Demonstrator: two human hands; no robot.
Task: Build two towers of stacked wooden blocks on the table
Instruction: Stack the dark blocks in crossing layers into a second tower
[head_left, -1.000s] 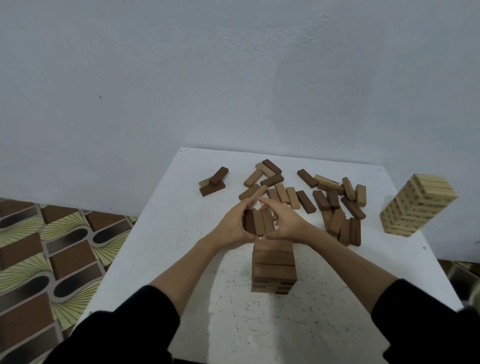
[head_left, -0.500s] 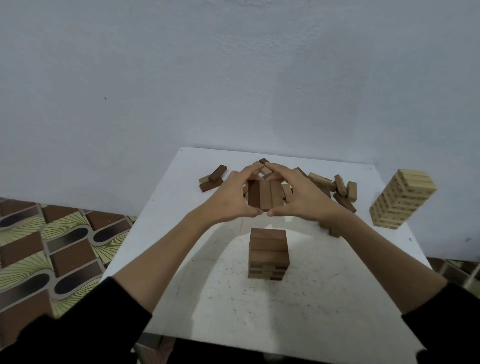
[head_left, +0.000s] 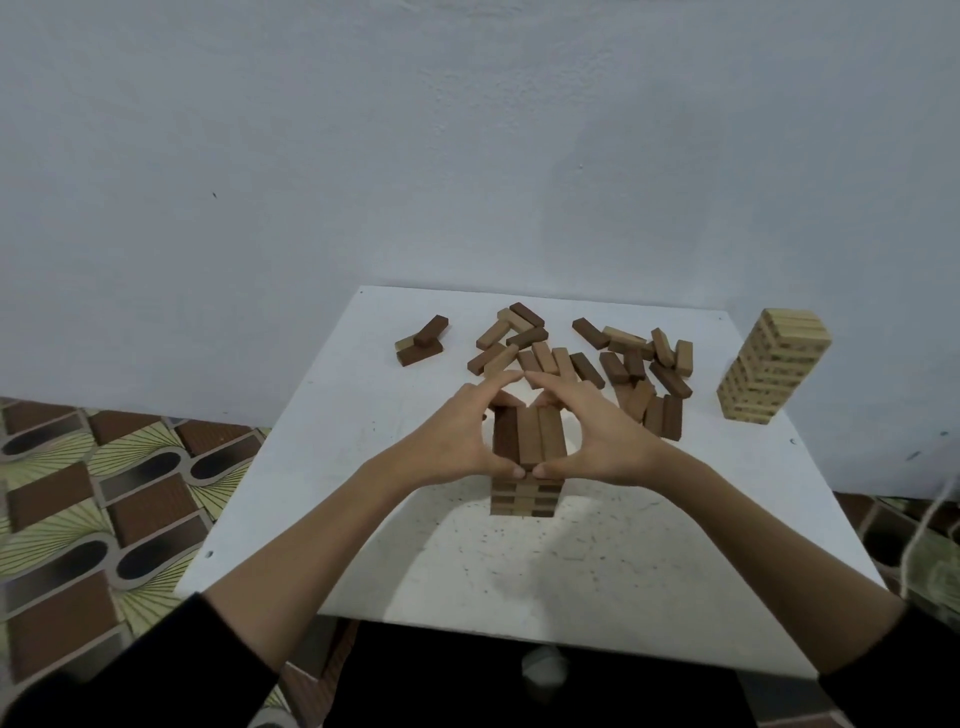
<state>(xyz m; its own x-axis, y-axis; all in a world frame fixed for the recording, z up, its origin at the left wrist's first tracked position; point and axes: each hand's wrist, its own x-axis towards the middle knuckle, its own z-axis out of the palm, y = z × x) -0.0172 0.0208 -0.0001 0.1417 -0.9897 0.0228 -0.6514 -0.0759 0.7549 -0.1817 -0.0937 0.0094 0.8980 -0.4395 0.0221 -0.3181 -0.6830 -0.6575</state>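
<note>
Near the middle of the white square surface (head_left: 597, 561) stands a short tower of dark and tan wooden blocks (head_left: 525, 498), and both hands frame a row of three brown wooden blocks (head_left: 529, 432) right on top of it. Left hand (head_left: 451, 435) and right hand (head_left: 597, 435) each curl round the row, thumbs meeting at the near end and forefingers arching over the far end, so the fingers are clamped on the three blocks from both sides. Whether the row already rests on the tower or hangs just above it I cannot tell. A scatter of loose brown and tan blocks (head_left: 613, 358) lies behind, and a finished pale wooden tower (head_left: 768, 371) stands at the far right edge. The risk, as I judge it: uneven release could skew the row or nudge the stack sideways, and a wrist swinging right might clip the loose pile
</note>
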